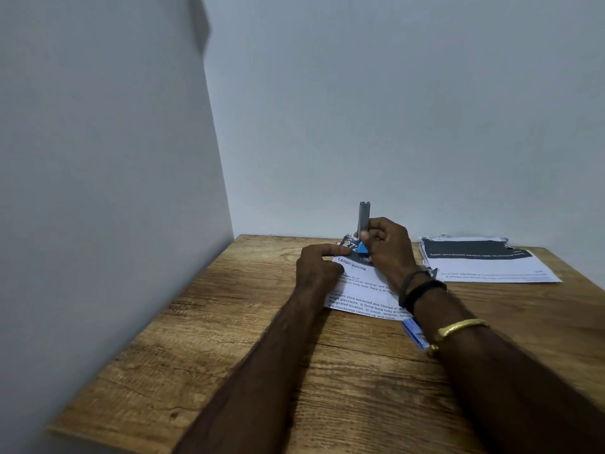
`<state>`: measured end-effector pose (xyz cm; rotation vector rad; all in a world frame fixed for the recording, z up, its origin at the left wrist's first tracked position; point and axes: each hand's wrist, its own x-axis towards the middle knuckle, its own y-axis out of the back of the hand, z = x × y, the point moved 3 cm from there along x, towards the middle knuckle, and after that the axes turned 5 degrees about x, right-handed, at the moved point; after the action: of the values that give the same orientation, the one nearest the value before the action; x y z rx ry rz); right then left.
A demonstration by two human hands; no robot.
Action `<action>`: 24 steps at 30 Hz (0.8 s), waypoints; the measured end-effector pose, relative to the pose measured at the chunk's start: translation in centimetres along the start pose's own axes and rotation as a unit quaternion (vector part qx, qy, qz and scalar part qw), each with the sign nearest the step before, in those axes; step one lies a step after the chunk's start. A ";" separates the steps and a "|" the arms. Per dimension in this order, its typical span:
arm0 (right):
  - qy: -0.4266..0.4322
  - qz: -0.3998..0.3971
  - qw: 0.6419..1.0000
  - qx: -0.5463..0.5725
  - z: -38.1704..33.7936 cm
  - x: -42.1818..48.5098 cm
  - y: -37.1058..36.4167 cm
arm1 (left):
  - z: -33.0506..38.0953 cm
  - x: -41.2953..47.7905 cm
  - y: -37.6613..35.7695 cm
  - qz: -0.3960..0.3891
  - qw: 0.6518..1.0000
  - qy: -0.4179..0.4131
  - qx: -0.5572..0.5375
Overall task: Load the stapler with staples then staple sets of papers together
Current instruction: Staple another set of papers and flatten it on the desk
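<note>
Two hands work one stapler (pixel 363 231): right hand (pixel 388 245) grasps it, left hand (pixel 319 265) pins one of two paper sets (pixel 363 290); second stack (pixel 484 262) lies near table edge (pixel 582 267).

- We saw a wooden table (pixel 229 339) with a strong brown grain running mostly across it, marked by darker streaks and a few knot-like blotches.
- Its far edge sat against a plain pale grey-blue wall (pixel 393 93), bare and evenly painted.
- On our left a second flat surface, the side wall (pixel 98 158), met the far one in a straight corner line slanting down to the table's back left corner.
- We noted soft, even light, a dim shadow patch high on the left near the corner, and faint shading along the table's left edge.
</note>
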<state>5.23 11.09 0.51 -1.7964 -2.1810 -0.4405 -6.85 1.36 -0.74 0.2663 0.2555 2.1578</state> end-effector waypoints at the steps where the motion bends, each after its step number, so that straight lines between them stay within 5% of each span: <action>1: 0.002 0.000 1.000 0.000 0.0 0.0 0.0 | 0.0 0.1 0.0 0.002 1.000 -0.001 0.001; 11: -0.003 0.011 0.994 0.104 -1.2 -1.1 1.1 | 0.2 0.2 0.1 0.019 0.999 -0.020 -0.015; 17: 0.000 -0.107 0.994 -0.031 -3.4 -3.4 2.6 | -0.2 0.4 0.7 0.048 0.998 -0.033 0.014; 24: 0.011 -0.274 0.934 -0.227 -3.1 -6.6 3.1 | 0.4 -0.4 1.9 0.129 0.991 -0.035 0.016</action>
<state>9.52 4.51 0.87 -1.3080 -2.7144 -1.1611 -8.00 -0.05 0.16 0.4122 0.2267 2.3957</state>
